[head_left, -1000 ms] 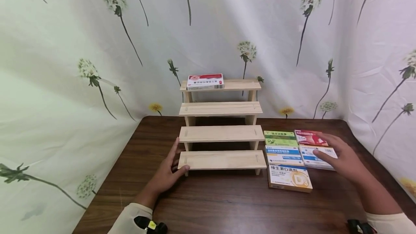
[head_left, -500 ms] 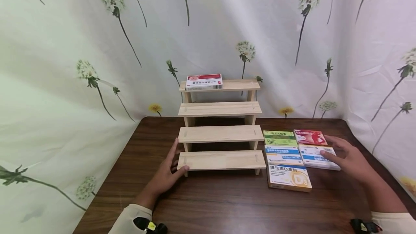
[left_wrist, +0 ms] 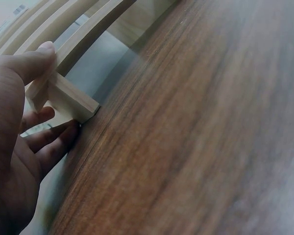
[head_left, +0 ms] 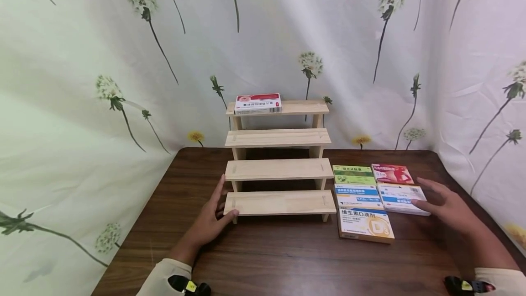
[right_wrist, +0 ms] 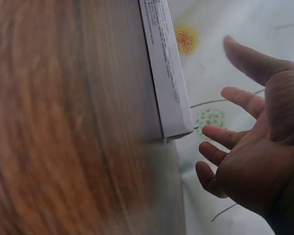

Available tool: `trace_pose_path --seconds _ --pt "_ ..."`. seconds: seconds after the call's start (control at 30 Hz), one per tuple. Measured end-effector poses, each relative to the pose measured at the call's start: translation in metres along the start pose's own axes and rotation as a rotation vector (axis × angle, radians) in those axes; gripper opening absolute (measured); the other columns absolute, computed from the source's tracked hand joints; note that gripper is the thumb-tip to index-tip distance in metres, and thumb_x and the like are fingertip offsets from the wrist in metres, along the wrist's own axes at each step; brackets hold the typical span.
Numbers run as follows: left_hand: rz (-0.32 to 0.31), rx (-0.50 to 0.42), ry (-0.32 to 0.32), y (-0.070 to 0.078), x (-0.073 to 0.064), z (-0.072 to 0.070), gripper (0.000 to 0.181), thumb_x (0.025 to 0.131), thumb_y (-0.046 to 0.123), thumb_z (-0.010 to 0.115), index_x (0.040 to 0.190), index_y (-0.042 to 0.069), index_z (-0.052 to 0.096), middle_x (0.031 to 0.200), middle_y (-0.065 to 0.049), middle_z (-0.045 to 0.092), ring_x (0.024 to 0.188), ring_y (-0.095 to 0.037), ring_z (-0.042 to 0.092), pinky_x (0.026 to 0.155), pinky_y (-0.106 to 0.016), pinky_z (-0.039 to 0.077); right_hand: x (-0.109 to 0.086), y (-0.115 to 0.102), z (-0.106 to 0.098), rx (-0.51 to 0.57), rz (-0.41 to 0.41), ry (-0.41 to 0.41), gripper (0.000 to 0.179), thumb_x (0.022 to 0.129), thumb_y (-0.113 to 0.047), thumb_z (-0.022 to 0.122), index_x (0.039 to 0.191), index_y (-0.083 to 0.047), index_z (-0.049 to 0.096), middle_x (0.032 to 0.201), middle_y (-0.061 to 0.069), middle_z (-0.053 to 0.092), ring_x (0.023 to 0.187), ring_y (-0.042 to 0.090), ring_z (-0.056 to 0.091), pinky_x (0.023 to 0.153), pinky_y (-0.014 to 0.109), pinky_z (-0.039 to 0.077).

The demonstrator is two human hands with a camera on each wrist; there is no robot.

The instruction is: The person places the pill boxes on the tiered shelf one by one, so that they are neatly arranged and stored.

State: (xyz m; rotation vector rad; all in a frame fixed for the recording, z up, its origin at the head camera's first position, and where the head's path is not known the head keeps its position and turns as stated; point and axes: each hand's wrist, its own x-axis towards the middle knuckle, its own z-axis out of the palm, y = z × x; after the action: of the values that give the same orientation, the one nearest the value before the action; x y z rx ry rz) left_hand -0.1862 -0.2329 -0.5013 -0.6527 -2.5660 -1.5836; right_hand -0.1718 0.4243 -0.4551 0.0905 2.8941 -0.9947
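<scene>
A four-tier wooden step rack (head_left: 279, 202) stands in the middle of the table. My left hand (head_left: 207, 223) holds its lower left end, thumb on the lowest step and fingers around the side leg (left_wrist: 71, 98). At the rack's right, several medicine boxes lie flat: green (head_left: 354, 175), red (head_left: 392, 174), two blue-and-white, and a vitamin D box (head_left: 365, 225). Beside the right-hand blue-and-white box (head_left: 400, 198) is my right hand (head_left: 452, 207), fingers spread and holding nothing. A gap shows between that hand and a white box side (right_wrist: 166, 73) in the right wrist view.
On the top step's left end lies a red-and-white medicine box (head_left: 258, 104). The dark wood table (head_left: 287, 259) ends at a dandelion-printed white cloth (head_left: 267, 35) behind and at both sides.
My right hand has drawn back to the right, off the red box and the blue-and-white box, uncovering them. My left hand stays on the rack.
</scene>
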Motion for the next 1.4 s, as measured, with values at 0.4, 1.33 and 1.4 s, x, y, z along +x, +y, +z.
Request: trace_pose_path --seconds 0.4,1.33,1.4 --pt "-0.019 0.006 -0.011 0.001 0.001 0.000 0.104 0.107 0.019 0.074 0.178 0.032 -0.002 0.164 -0.034 0.044 0.139 -0.051 0.063 0.098 -0.042 0.062 0.005 0.017 0.005 -0.020 -0.015 -0.079 0.098 0.101 -0.046 0.077 0.173 -0.004 0.024 0.165 0.049 0.026 0.146 0.070 0.029 0.109 0.087 0.031" --pt "-0.018 0.037 0.004 0.000 0.000 0.001 0.105 0.106 0.019 0.075 0.177 0.036 0.000 0.162 -0.034 0.047 0.136 -0.050 0.066 0.097 -0.042 0.062 0.006 0.024 0.004 -0.066 -0.021 -0.073 0.088 0.095 -0.044 0.085 0.163 -0.001 0.047 0.161 0.050 0.031 0.142 0.071 0.033 0.110 0.085 0.030" --pt "-0.019 0.035 0.003 -0.001 -0.001 0.001 0.105 0.106 0.019 0.075 0.177 0.036 0.000 0.162 -0.033 0.047 0.136 -0.050 0.065 0.097 -0.041 0.062 0.006 0.024 0.005 -0.076 -0.029 -0.070 0.089 0.094 -0.043 0.087 0.162 -0.001 0.048 0.161 0.050 0.032 0.142 0.070 0.034 0.110 0.085 0.031"
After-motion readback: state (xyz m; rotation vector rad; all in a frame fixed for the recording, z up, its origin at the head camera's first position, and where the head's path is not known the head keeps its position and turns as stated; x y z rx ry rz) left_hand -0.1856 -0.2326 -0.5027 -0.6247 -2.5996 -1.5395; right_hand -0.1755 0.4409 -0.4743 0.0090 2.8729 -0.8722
